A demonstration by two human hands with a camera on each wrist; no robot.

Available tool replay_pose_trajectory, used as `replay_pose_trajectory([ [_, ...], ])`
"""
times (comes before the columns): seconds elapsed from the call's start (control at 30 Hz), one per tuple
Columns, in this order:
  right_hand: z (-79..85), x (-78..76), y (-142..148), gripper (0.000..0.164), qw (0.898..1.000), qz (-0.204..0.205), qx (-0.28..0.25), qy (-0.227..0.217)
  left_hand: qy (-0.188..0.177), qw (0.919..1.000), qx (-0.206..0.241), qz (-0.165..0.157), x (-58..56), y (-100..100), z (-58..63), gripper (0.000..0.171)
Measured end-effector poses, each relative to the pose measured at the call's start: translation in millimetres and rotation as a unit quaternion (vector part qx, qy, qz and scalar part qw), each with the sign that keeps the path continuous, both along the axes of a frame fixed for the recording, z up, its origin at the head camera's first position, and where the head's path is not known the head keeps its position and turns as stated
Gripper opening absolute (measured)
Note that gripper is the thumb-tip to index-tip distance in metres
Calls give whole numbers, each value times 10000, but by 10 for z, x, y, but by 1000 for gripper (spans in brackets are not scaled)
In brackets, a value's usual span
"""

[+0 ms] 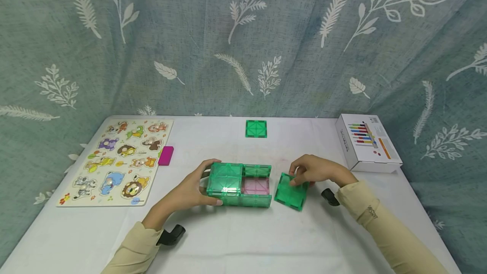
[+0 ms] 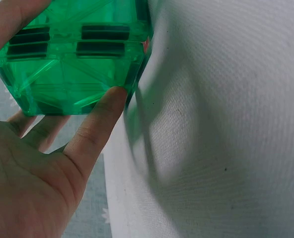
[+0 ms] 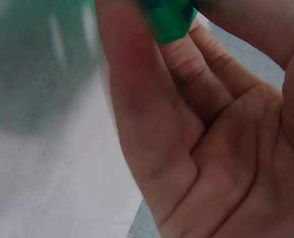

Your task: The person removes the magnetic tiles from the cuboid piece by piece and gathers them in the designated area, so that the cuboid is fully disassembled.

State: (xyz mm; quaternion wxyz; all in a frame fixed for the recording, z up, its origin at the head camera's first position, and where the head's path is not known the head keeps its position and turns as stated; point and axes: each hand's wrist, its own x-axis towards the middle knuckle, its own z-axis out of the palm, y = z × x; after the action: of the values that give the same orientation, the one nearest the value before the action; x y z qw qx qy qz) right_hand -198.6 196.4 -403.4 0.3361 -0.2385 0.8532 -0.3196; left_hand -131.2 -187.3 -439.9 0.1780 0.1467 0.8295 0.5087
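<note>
A box-like build of green translucent magnetic tiles (image 1: 225,177) sits mid-table, with a pink tile (image 1: 255,186) showing through the open right half of its top. My left hand (image 1: 192,187) grips its left end, thumb along the near side and fingers round the far side. In the left wrist view, a fingertip presses the end of the green build (image 2: 62,74). Just right of the build, my right hand (image 1: 313,169) pinches a loose green square magnetic tile (image 1: 291,193) by its upper right part, held at a slant. The right wrist view shows only a green corner (image 3: 172,22) between the fingers.
Another green square tile (image 1: 256,129) lies at the back of the table. An animal puzzle board (image 1: 114,200) covers the left side, with a magenta block (image 1: 165,155) against its right edge. At the back right stands a white printed box (image 1: 354,165). A leaf-patterned curtain (image 1: 198,24) hangs behind.
</note>
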Motion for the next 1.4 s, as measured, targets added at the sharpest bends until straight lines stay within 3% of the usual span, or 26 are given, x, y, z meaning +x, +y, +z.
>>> replay_pose_trajectory([
  [0.27,-2,-57,100,19,9985,-539,91,-59,10,10000,14,-14,6,8,-19,107],
  [0.63,-57,-235,163,34,9893,-1407,-259,-275,-44,10000,21,5,21,-14,-11,106],
  [1.07,-158,-509,80,48,9647,-2612,-313,-84,-66,10000,45,19,8,-15,-13,106],
  [1.4,-261,-654,119,48,9402,-3381,-417,-58,-51,10000,-3,32,3,10,2,107],
])
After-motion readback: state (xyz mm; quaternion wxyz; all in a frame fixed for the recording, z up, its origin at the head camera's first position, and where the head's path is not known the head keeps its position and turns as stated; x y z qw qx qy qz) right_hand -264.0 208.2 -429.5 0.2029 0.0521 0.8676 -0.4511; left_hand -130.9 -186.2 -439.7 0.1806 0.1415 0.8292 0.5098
